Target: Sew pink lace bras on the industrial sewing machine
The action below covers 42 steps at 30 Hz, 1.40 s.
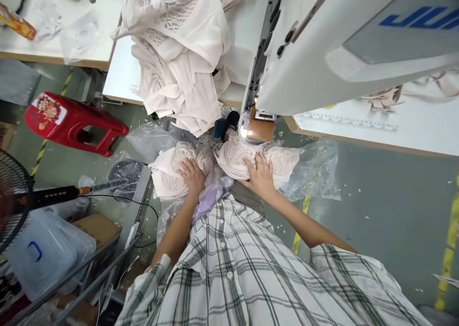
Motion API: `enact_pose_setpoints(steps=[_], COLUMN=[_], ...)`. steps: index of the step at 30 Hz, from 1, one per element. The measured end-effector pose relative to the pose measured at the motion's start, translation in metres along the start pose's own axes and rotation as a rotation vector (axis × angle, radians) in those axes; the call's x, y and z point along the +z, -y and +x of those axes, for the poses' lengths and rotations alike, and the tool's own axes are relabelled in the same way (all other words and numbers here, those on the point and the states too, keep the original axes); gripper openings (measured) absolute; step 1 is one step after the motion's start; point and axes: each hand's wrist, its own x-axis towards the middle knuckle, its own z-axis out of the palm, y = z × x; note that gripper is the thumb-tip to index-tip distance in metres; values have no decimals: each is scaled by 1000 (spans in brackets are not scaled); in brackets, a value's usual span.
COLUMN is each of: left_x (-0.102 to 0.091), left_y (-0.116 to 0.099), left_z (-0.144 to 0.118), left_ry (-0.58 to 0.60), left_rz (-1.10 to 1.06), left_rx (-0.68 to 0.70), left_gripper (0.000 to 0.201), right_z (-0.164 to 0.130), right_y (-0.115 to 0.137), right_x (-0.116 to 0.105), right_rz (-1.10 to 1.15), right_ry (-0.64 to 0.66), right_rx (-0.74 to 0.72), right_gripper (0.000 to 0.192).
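My left hand (193, 177) lies with its fingers spread on a pale pink lace bra (168, 170) at lap height. Fingers apart, my right hand (261, 174) rests on another pale pink lace bra (231, 159), whose other cup (285, 162) shows to the right of the hand. Clear plastic (315, 170) lies under and beside the bras, and a bit of purple cloth (208, 199) shows near my left wrist. The rounded end of the sewing machine (260, 130) overhangs the right bra. What lies beneath the bras is hidden.
A tall heap of pale pink lace garments (186, 72) hangs over the table's edge. The machine head (308, 53) fills the upper right. At left are a red stool (77, 123), a fan (14, 199), a metal rack (89, 273) and a plastic bin (41, 254). Scraps dot the floor.
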Motion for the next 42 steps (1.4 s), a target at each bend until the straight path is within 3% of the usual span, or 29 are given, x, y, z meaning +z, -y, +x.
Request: enact_pose_setpoints(steps=[2, 5, 8, 11, 14, 19, 23, 27, 29, 31, 34, 36, 39, 42], left_x=[1, -10, -34, -64, -89, -106, -109, -116, -122, -132, -158, -181, -211, -221], left_y=[-10, -1, 29, 66, 97, 119, 114, 99, 89, 77, 56, 40, 22, 17], left_z=[1, -1, 1, 16, 41, 76, 82, 89, 92, 88, 64, 41, 19, 23], left_ry=[-1, 18, 56, 96, 91, 77, 210, 221, 252, 273, 216, 121, 49, 37], left_rz=[-8, -1, -53, -101, -70, 78, 149, 242, 272, 289, 286, 204, -62, -498], left_rx=[6, 23, 86, 151, 102, -3, 108, 81, 92, 134, 197, 288, 444, 413], left_gripper=[65, 78, 86, 65, 50, 58, 43, 58, 56, 46, 45, 46, 46, 31], right_z=[2, 5, 8, 12, 19, 27, 29, 39, 51, 67, 95, 111, 118, 99], right_y=[3, 2, -6, -15, -24, -29, 1, 56, 81, 100, 116, 120, 119, 111], right_x=[-4, -14, -23, -29, -35, -58, -78, -80, -75, -69, -64, -66, -81, -116], right_rz=[1, 40, 89, 138, 213, 409, 636, 800, 805, 794, 812, 820, 811, 883], right_ry=[13, 38, 16, -36, -96, -225, -230, -11, 115, 177, 138, 197, 485, 580], right_rx=[-18, -34, -11, 29, 44, 55, -44, -315, -424, -467, -453, -462, -540, -528], right_gripper=[81, 81, 75, 70, 67, 51, 38, 37, 36, 42, 70, 79, 58, 55])
